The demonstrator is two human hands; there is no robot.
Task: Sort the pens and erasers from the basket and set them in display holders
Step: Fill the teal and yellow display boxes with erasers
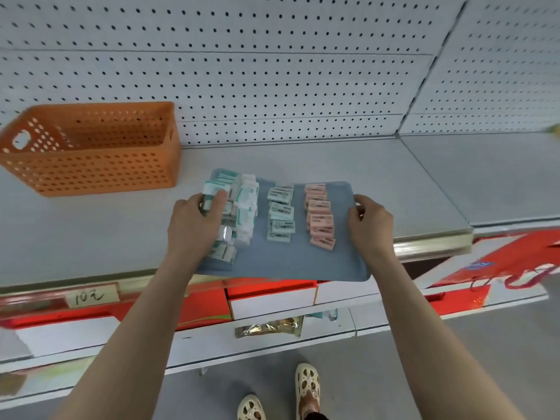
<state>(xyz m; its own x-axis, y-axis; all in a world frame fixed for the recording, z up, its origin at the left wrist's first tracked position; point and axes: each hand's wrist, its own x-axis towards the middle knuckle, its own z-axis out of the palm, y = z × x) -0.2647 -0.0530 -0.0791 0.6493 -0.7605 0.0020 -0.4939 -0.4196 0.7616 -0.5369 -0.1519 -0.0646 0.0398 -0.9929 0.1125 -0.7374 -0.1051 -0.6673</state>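
Observation:
A blue-grey tray point(285, 262) lies on the white shelf, its near edge hanging over the shelf front. On it stand rows of erasers: white-and-green wrapped ones point(242, 207) at the left, pale green ones point(280, 213) in the middle, pink ones point(319, 216) at the right. My left hand point(194, 225) grips the tray's left edge, its fingers lying over the white-and-green erasers. My right hand point(368, 222) grips the tray's right edge. An orange perforated basket point(91, 165) stands at the back left; nothing shows inside it.
A white pegboard wall point(272, 71) backs the shelf. The shelf point(378, 168) runs on to the right past a seam. Below are red-and-white boxes point(269, 298), a gold packet point(269, 327) and a handwritten price label point(89, 295).

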